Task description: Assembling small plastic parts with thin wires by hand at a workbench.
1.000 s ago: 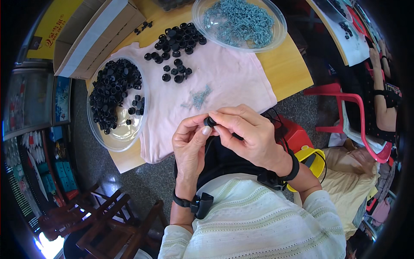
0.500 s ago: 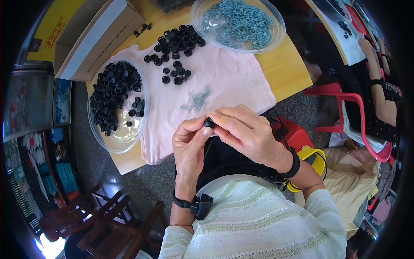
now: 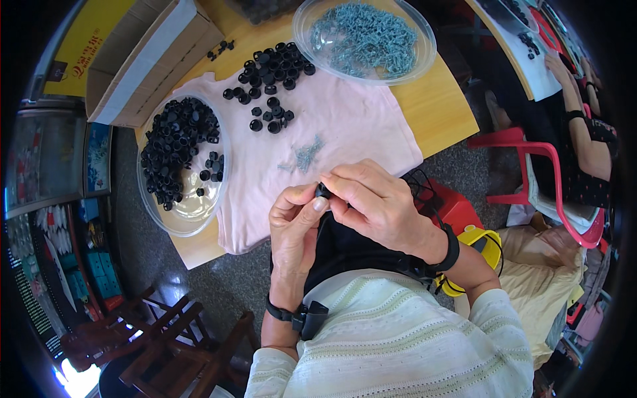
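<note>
Over the near edge of the pink cloth [image 3: 371, 119], my left hand [image 3: 292, 222] pinches a small black plastic cap [image 3: 322, 191] between thumb and fingers. My right hand [image 3: 381, 205] meets it from the other side, its thumb and forefinger pinched together at the top of the cap. Whatever sits between those right fingertips is too small to make out. Just beyond my hands lies a small heap of thin grey screws [image 3: 306, 154]. Farther off on the cloth are a few black caps [image 3: 273, 119] and a larger group of black caps [image 3: 269, 69].
At left stands a clear round tub [image 3: 225, 169] of black plastic parts. A clear tub [image 3: 432, 50] of grey screws is at the far side. A cardboard box [image 3: 146, 66] borders the table's left. Another person's arm [image 3: 576, 119] and a red chair [image 3: 557, 156] are at right.
My hands stay together on the black cap, with only a slight shift of the fingers. The whole view has moved a little.
</note>
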Available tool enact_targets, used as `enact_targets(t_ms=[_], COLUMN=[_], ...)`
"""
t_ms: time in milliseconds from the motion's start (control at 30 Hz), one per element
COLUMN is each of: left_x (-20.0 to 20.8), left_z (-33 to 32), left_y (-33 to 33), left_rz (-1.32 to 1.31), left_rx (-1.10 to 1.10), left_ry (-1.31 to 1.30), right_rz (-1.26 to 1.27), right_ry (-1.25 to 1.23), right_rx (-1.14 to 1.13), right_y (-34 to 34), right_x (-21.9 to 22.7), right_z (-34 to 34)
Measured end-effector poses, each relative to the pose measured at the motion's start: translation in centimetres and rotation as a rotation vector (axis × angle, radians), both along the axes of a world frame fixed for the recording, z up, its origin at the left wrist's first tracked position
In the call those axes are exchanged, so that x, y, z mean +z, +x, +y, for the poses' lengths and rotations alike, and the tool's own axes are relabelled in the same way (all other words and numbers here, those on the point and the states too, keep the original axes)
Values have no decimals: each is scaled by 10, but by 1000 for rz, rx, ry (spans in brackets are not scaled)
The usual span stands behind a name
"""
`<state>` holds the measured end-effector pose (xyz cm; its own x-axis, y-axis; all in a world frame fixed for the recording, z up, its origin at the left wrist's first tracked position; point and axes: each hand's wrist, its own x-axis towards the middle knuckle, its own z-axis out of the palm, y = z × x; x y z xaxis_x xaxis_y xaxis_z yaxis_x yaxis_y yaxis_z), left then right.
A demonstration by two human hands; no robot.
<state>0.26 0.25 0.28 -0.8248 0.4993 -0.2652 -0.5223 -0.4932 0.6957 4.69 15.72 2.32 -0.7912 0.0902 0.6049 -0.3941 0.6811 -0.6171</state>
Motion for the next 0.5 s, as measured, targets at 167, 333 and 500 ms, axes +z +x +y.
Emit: enact_targets(t_ms=[167, 333, 500], left_x=[4, 7, 21], left_z=[4, 9, 20], left_y=[7, 6, -9], left_rz=[-81, -30, 61], left_rx=[-24, -5, 6], left_ry=[66, 44, 87], right_rz=[46, 2, -35], right_ry=[25, -86, -164], right_rx=[15, -5, -39], right_y=[4, 1, -12], right_x=[3, 7, 23], right_z=[0, 1, 9])
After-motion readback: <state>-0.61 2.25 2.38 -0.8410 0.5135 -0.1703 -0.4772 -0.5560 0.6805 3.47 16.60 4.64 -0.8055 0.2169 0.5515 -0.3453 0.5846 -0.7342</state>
